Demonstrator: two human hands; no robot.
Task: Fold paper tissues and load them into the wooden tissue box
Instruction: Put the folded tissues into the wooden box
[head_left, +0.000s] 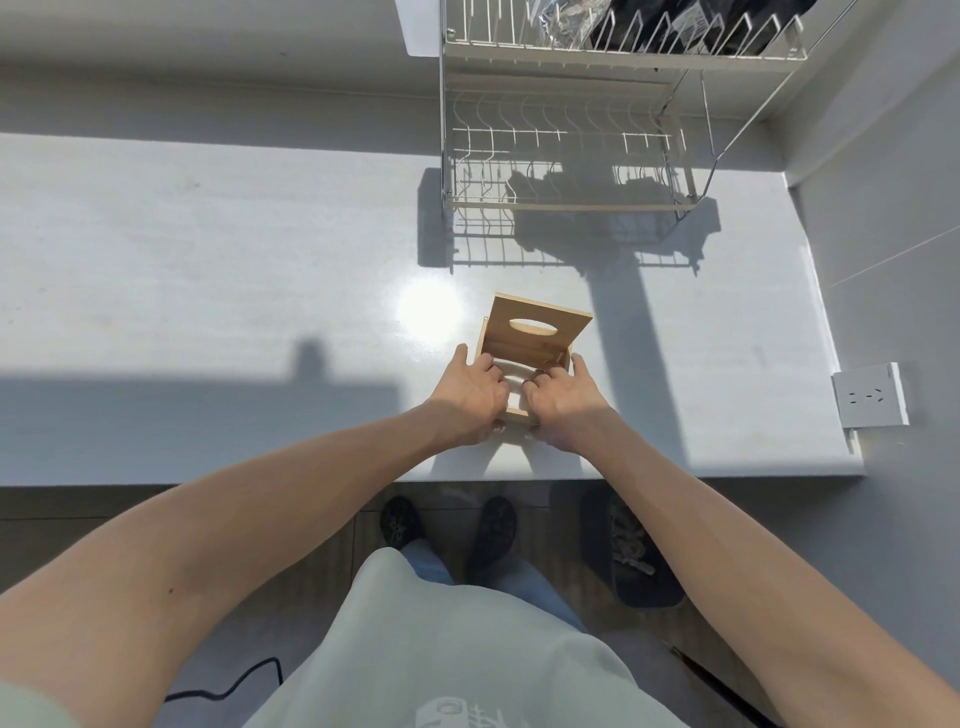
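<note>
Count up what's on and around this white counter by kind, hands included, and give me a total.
Wooden tissue box, lid raised: 1
Wire dish rack: 1
Wall socket: 1
Hands on the box: 2, left hand and right hand
Total: 5

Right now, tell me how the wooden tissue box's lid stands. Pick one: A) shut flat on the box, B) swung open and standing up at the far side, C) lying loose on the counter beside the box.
B: the lid, with its oval slot, stands raised behind the open wooden tissue box, while the left hand and right hand reach into it.
</note>
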